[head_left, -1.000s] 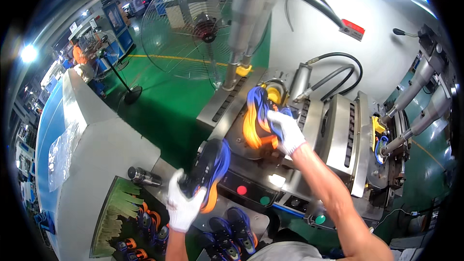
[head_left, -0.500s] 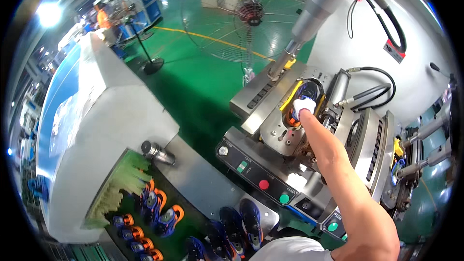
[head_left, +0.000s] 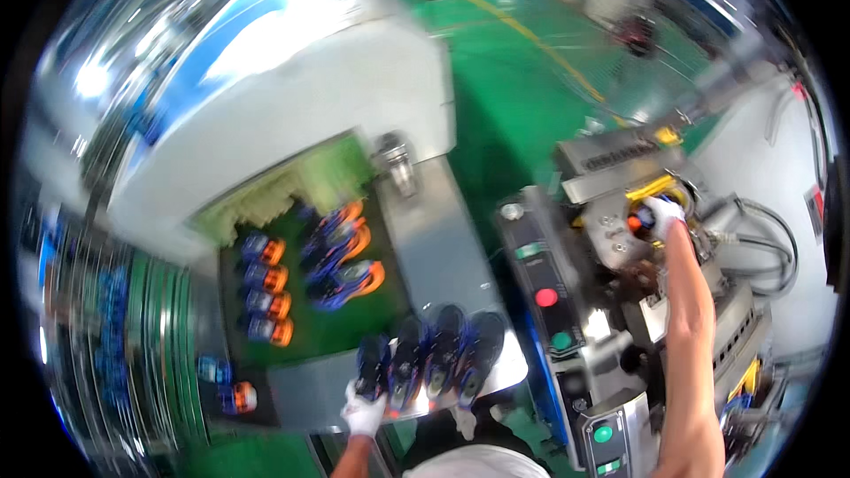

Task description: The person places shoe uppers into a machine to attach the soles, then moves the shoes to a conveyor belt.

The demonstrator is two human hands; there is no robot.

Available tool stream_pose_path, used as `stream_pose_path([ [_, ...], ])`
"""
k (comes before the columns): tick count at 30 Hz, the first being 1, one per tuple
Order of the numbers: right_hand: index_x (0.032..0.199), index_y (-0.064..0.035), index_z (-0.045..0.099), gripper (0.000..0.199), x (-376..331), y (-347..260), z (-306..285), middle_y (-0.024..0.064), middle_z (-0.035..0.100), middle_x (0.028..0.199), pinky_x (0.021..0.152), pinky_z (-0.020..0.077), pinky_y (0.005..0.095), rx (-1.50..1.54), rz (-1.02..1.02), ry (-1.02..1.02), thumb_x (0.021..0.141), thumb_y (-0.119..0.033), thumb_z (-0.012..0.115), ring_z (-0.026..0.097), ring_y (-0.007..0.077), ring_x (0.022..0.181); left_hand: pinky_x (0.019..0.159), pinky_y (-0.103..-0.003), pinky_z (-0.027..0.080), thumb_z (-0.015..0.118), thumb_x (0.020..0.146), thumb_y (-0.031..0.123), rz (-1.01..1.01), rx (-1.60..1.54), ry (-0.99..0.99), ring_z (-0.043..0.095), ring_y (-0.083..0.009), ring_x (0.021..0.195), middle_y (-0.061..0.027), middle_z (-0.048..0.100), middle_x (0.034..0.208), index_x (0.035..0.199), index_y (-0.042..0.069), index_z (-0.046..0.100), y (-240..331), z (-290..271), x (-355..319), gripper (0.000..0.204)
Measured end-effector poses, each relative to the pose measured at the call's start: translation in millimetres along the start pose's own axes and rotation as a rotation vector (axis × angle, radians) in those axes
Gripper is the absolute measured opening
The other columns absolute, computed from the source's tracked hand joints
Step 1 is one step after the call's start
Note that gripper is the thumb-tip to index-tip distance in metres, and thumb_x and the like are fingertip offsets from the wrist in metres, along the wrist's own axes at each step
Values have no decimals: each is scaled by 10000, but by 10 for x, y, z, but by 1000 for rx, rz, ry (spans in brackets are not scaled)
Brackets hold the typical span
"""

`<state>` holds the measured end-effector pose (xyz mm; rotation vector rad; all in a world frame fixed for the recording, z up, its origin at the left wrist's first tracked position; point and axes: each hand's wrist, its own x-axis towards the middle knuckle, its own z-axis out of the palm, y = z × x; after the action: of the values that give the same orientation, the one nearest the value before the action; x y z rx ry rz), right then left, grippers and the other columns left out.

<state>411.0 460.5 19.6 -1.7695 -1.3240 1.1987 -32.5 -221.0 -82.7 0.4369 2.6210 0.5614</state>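
My right hand (head_left: 666,215), in a white glove, is closed on a dark shoe (head_left: 639,219) with an orange part, seated in the press machine's metal fixture (head_left: 611,232). At the lower middle my left hand (head_left: 363,409), also gloved, grips the near end of the leftmost dark shoe (head_left: 373,363). That shoe stands in a row with several others (head_left: 445,345) on the metal ledge (head_left: 509,363). Motion blurs the picture, and the fingers of both hands are partly hidden.
Blue and orange shoes (head_left: 266,301) lie on a green conveyor belt (head_left: 328,327) leading from a curtained machine opening (head_left: 301,186). A metal cylinder (head_left: 397,164) stands on its side ledge. Control panels (head_left: 544,283) with coloured buttons front the press; hoses (head_left: 770,239) run behind it.
The view has swung left, so the press sits farther right. My left hand has come into view at the row of shoes. My right hand is still at the shoe in the press.
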Motion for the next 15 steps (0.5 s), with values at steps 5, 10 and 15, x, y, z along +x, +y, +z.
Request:
stream_pose_path([
  [5,1595,36,277,762,-2291,-359,1102,244,409,1590,1190,341,414,-261,-609,155,996,-223,671,463,332,1419,906,-450,569,837,747,383,44,-223,22,751,-340,984,-169,760,1075,1345,82,523,-548,125,51,739],
  [10,1605,36,241,1036,-4066,413,1971,268,212,1675,1274,81,551,-1435,-177,37,799,-327,781,97,450,1572,941,-423,559,844,739,390,106,-291,-186,736,-331,1029,-177,747,1106,1371,58,531,-405,-187,198,780],
  [15,1572,78,277,1031,-4066,825,2101,317,326,1595,1238,197,486,-1199,-546,2,795,-356,798,274,440,1504,957,-382,550,871,746,339,-193,-370,-472,713,-261,1059,-148,744,1144,1279,22,647,-862,-436,665,659],
])
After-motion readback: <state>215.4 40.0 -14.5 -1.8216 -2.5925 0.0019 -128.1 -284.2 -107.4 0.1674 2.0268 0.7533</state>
